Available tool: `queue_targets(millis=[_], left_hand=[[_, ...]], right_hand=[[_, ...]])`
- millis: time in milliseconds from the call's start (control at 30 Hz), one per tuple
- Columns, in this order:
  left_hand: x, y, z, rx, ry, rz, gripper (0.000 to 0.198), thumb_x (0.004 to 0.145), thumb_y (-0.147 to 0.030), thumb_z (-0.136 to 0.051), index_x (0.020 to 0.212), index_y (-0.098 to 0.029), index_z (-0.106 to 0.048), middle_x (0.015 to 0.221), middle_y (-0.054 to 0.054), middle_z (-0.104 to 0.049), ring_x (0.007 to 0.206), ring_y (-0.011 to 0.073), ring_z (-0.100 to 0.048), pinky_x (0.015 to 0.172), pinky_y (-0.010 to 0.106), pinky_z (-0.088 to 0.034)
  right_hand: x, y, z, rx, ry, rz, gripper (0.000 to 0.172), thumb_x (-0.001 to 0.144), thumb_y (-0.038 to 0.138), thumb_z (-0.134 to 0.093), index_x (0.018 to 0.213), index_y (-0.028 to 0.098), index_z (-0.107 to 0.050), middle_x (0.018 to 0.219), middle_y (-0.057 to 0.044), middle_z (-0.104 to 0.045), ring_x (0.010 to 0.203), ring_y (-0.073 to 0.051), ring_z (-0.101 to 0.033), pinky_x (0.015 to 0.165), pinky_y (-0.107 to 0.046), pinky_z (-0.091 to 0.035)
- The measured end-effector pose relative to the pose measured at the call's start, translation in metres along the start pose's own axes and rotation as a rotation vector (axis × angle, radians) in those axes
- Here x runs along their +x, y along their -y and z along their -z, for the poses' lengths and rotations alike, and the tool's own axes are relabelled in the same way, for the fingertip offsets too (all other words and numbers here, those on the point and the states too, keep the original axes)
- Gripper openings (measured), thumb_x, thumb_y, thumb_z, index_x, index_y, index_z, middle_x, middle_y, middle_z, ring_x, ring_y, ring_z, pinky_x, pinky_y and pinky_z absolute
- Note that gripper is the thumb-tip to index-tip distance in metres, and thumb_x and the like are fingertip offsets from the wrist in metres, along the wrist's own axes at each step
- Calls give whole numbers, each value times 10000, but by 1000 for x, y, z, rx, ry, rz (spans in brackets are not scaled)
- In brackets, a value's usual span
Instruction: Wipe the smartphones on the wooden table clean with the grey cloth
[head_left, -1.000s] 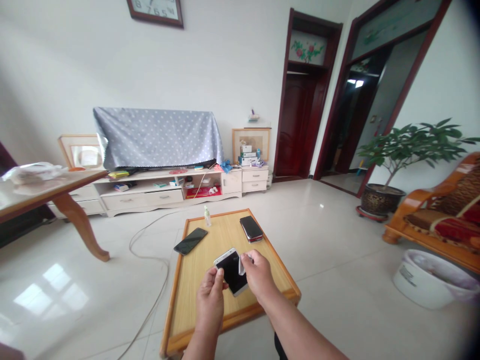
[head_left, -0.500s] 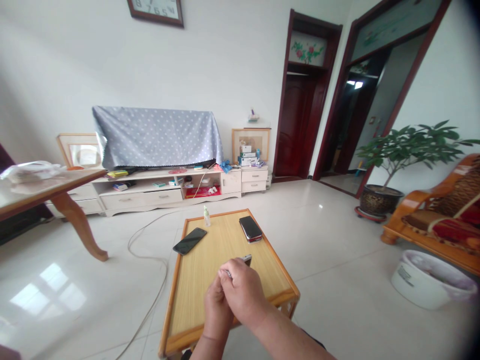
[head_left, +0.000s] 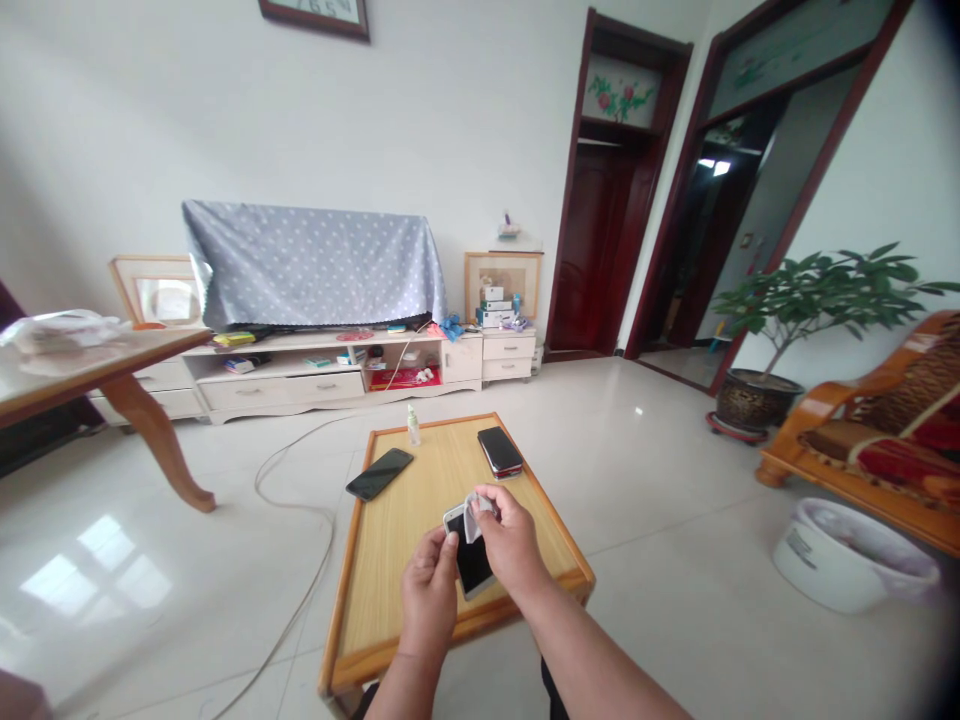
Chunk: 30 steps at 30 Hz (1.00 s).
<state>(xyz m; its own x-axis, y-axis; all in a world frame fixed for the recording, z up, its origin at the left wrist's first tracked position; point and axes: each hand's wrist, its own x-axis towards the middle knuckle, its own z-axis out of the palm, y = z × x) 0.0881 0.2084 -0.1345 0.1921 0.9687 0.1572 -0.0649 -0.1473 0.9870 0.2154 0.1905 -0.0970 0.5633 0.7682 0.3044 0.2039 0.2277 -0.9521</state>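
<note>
My left hand [head_left: 431,585] is closed on the left edge of a white-framed smartphone [head_left: 474,573], its dark screen turned up toward me. My right hand [head_left: 514,535] pinches a pale grey wiping cloth [head_left: 474,517], which lies against the upper part of the screen. Both hands are over the near half of a small wooden table [head_left: 390,580]. Beyond them on the tabletop lie a black smartphone [head_left: 380,474] at the left and a stack of phones [head_left: 499,452] at the right. A small clear spray bottle [head_left: 413,427] with a greenish top stands at the far edge.
A cable [head_left: 330,540] runs over the tiled floor left of the table. To the right stand a white bin [head_left: 832,570], a wooden armchair [head_left: 832,420] and a potted plant [head_left: 757,405]. A low white cabinet [head_left: 259,398] lines the far wall.
My hands were clasped together over the phone, mostly hiding it. Now they are apart: the left grips its edge, and the cloth shows in my right fingers on the screen.
</note>
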Motion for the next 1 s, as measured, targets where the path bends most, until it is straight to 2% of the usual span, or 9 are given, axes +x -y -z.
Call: queue_targets(millis=[100, 267, 433, 533, 633, 733, 800, 900, 1000], left_hand=[[2, 4, 1, -69, -20, 60, 470, 794, -623, -673, 1004, -202, -689, 736, -31, -610, 608, 107, -491, 605, 239, -420], [12, 15, 9, -253, -151, 128, 416, 768, -583, -722, 927, -206, -650, 759, -57, -583, 606, 73, -480, 614, 210, -406], [20, 25, 14, -436, -268, 173, 381, 743, -510, -781, 900, -197, -633, 730, -71, -556, 614, 51, -474, 601, 173, -403], [22, 24, 12, -564, -325, 205, 404, 692, -481, -831, 876, -196, -612, 750, -62, -585, 661, 61, -533, 633, 177, -447], [22, 18, 9, -669, -316, 214, 417, 656, -446, -865, 842, -199, -584, 710, -68, -589, 665, 69, -565, 694, 209, -500], [20, 12, 6, -711, -272, 224, 407, 660, -414, -869, 833, -203, -567, 712, -66, -608, 683, 75, -593, 765, 251, -535], [18, 10, 6, -701, -226, 247, 403, 673, -411, -862, 840, -205, -559, 743, -57, -631, 713, 82, -619, 784, 260, -536], [15, 9, 4, -614, -144, 294, 397, 711, -444, -831, 844, -199, -548, 787, -33, -664, 786, 103, -659, 795, 253, -523], [11, 7, 0, -475, -84, 317, 419, 737, -507, -791, 873, -182, -566, 868, 25, -703, 911, 162, -691, 833, 286, -521]], right_hand=[[-6, -15, 4, 10, -9, -50, 366, 861, 469, -636, 1112, 214, -714, 974, -62, -748, 851, -227, -679, 766, -312, -515], [-22, -42, 17, -49, 93, -123, 365, 841, 528, -644, 944, 202, -771, 829, -60, -748, 766, -241, -667, 695, -313, -490], [-31, -64, 25, 54, 91, -261, 457, 766, 601, -707, 917, 175, -775, 826, -70, -738, 770, -229, -644, 677, -294, -464], [-34, -67, 23, 156, 76, -394, 481, 744, 608, -727, 922, 163, -761, 765, -54, -709, 664, -176, -595, 575, -252, -407], [-35, -58, 18, 279, 85, -498, 483, 763, 606, -716, 985, 179, -744, 784, -50, -708, 637, -161, -584, 519, -232, -360], [-33, -42, 16, 343, 74, -386, 465, 772, 596, -724, 991, 187, -743, 894, -63, -734, 835, -214, -642, 675, -269, -449], [-29, -33, 17, 344, 53, -340, 466, 775, 593, -727, 1009, 190, -741, 956, -64, -740, 922, -236, -641, 764, -293, -457], [-16, -25, 20, 382, 25, -347, 460, 790, 584, -716, 1044, 201, -718, 996, -69, -734, 898, -224, -640, 750, -297, -455], [1, -20, 23, 438, -4, -268, 404, 811, 558, -704, 985, 194, -698, 922, -60, -713, 852, -209, -628, 756, -304, -461]])
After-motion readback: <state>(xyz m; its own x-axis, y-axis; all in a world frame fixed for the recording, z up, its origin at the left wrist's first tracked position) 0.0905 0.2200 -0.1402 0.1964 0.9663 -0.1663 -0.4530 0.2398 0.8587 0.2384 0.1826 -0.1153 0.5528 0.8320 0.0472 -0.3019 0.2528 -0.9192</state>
